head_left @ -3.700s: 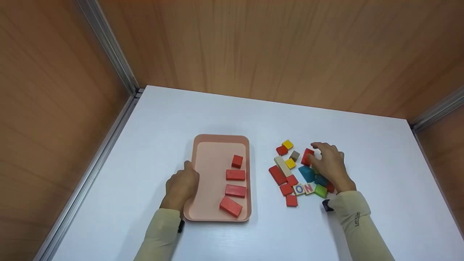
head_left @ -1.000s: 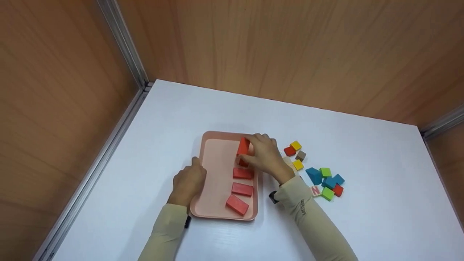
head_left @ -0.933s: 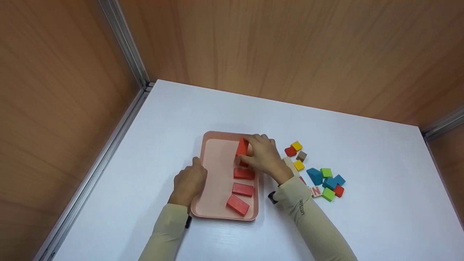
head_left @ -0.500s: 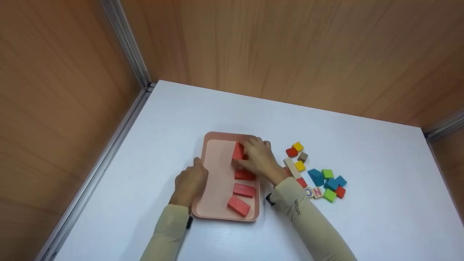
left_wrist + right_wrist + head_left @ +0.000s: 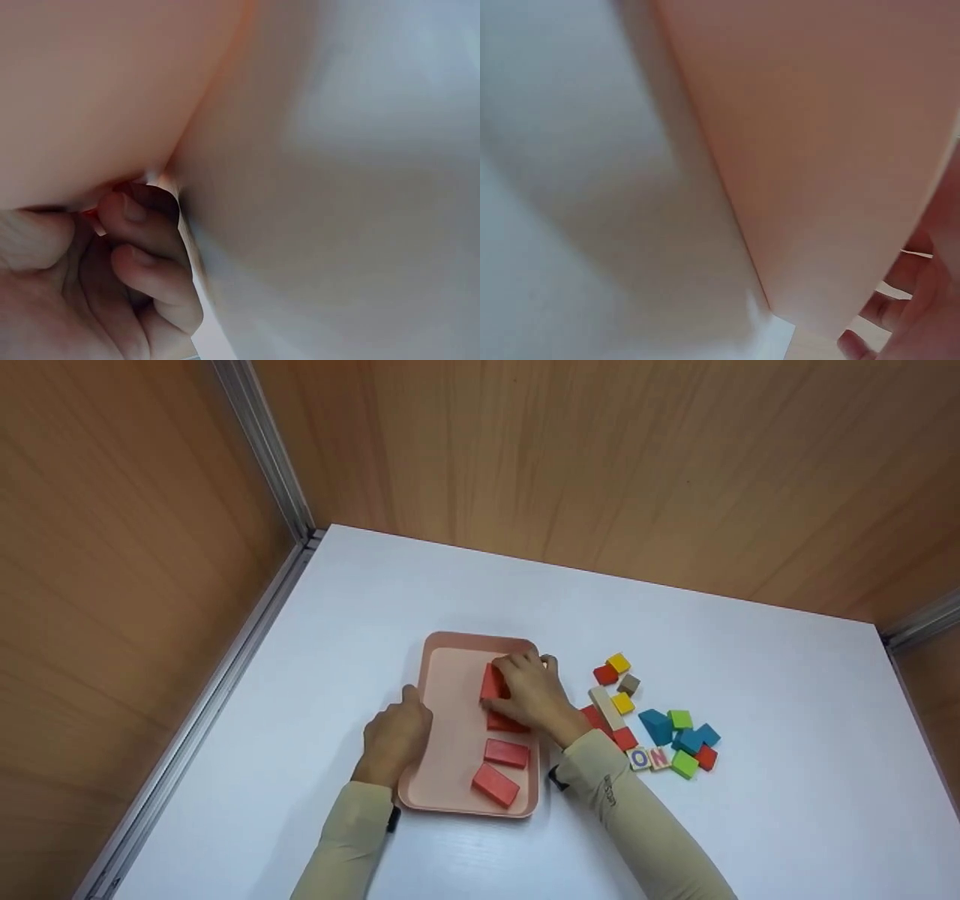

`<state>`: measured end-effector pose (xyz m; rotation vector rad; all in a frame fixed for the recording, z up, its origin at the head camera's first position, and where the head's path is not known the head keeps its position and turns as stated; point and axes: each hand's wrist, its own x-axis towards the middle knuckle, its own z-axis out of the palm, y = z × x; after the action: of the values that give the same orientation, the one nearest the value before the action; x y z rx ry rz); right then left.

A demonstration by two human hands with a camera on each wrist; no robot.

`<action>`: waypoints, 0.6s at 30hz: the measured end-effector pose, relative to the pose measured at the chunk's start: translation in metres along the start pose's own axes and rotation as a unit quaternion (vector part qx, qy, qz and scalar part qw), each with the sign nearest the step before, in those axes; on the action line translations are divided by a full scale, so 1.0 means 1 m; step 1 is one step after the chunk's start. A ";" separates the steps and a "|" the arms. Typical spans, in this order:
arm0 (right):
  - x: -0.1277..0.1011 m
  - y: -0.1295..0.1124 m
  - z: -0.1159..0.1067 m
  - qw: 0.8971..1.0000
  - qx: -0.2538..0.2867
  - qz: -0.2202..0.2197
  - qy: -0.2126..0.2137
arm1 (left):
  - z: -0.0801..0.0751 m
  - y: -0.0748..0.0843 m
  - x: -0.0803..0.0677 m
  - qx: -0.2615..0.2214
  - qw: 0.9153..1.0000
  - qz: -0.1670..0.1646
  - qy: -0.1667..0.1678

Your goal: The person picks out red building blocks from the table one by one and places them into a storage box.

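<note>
My left hand point(image 5: 396, 735) grips the left rim of the pink tray point(image 5: 442, 801); in the left wrist view its curled fingers point(image 5: 154, 277) meet the tray wall point(image 5: 97, 97). Over the tray's upper right part, my right hand point(image 5: 534, 690) holds a red rectangular block point(image 5: 490, 682) between thumb and fingers. Below that hand lie more red blocks: one partly covered point(image 5: 508, 723), a flat one point(image 5: 506, 753) and a slanted one point(image 5: 495, 785). The small red block higher in the tray is hidden by the hand. In the right wrist view, the tray wall hides part of my right hand point(image 5: 922, 315).
Right of the tray on the white table point(image 5: 787, 720) lies a loose group of blocks: yellow point(image 5: 618, 663), red point(image 5: 606, 674), beige point(image 5: 606, 708), blue point(image 5: 656, 727), green point(image 5: 684, 766) and letter tiles point(image 5: 649, 758). Wooden panels point(image 5: 585, 465) wall in the back and sides.
My right hand took a red block from the loose group and brought it left over the tray, then lowered it toward the tray floor. The left hand keeps its hold on the rim.
</note>
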<state>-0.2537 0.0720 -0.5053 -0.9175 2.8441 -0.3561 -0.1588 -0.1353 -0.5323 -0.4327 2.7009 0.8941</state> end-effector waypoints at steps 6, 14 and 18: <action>-0.001 -0.001 0.002 1.000 -0.019 0.001 -0.006 | 0.000 -0.001 0.000 0.006 1.000 0.011 0.007; -0.001 -0.001 0.004 0.999 -0.030 -0.006 -0.013 | 0.000 0.000 0.001 0.021 1.000 0.015 0.013; -0.001 0.000 0.003 0.999 -0.027 0.004 -0.024 | 0.000 0.000 0.001 0.022 1.000 0.015 0.013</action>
<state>-0.2523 0.0716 -0.5084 -0.9110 2.8265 -0.2536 -0.1597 -0.1355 -0.5329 -0.3980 2.7517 0.8408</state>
